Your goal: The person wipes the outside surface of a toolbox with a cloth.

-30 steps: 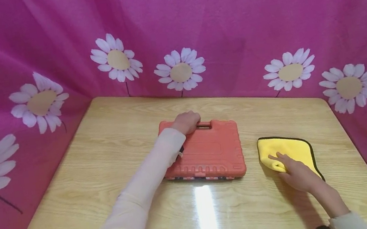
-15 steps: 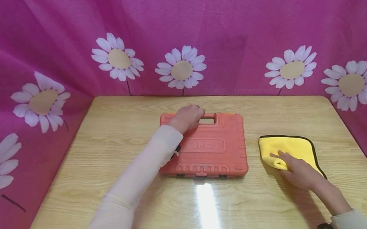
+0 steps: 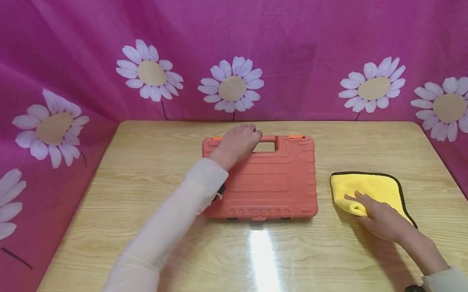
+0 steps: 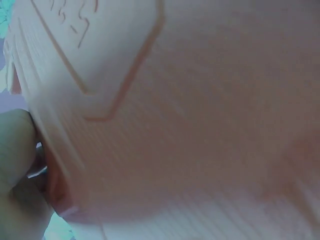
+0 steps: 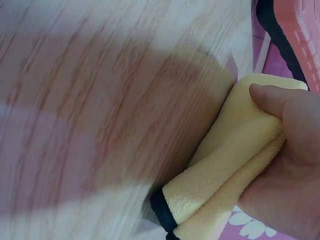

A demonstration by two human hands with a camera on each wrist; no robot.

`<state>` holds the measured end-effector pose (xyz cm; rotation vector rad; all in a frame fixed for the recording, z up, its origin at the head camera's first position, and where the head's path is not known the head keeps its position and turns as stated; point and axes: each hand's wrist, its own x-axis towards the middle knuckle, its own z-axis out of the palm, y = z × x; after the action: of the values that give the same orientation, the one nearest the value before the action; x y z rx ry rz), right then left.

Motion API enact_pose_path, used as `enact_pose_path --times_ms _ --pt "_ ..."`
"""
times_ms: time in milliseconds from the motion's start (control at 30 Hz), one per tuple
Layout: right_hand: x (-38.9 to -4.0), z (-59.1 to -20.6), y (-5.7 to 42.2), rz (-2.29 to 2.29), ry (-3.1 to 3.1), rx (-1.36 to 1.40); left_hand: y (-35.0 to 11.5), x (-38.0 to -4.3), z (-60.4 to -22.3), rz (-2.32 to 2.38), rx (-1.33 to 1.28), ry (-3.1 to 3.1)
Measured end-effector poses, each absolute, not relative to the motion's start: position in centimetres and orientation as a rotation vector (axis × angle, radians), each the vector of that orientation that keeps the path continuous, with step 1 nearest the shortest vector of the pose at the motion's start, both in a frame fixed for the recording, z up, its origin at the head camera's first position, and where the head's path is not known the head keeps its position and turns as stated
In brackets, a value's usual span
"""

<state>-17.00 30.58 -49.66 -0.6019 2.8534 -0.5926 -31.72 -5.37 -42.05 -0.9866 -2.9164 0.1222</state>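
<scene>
My left hand (image 3: 238, 144) grips the handle at the far edge of a red plastic tool case (image 3: 266, 186), near the table's middle. Orange latches flank that handle. In the left wrist view the case (image 4: 165, 110) fills most of the picture, and part of my left hand (image 4: 17, 155) curls at its edge. To the right, a folded yellow cloth (image 3: 374, 183) with black edging lies on the table. My right hand (image 3: 381, 220) holds its rolled near side; the right wrist view shows the thumb over the folded cloth (image 5: 235, 150). The left fingertips are mostly hidden.
A light wooden table (image 3: 140, 179) with rounded corners carries both things. Pink fabric (image 3: 288, 23) with large white daisies hangs behind it and at both sides. A bright light reflection (image 3: 266, 271) lies before the case.
The left hand and the case's handle side have shifted away and slightly right; more of the handle opening and the orange latches now show. The right hand and cloth look almost unmoved.
</scene>
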Motion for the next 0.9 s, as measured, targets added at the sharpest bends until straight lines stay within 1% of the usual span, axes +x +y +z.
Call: enact_pose_path --times_ms 167,367,633,900 --pt "-17.0 -49.7 30.6 -0.596 2.854 -0.581 -5.0 -31.2 -41.7 0.109 -1.016 -2.840" --pt "-16.8 -49.8 30.7 -0.604 2.872 -0.617 -4.6 -30.8 -41.6 0.085 -1.065 -2.758" --pt "-17.1 -49.8 30.8 -0.606 2.857 -0.573 -4.2 -30.4 -41.3 0.087 -1.058 -2.633" --pt "-17.0 -49.9 30.8 -0.624 2.868 -0.601 -3.6 -29.8 -41.0 0.144 -1.017 -2.501"
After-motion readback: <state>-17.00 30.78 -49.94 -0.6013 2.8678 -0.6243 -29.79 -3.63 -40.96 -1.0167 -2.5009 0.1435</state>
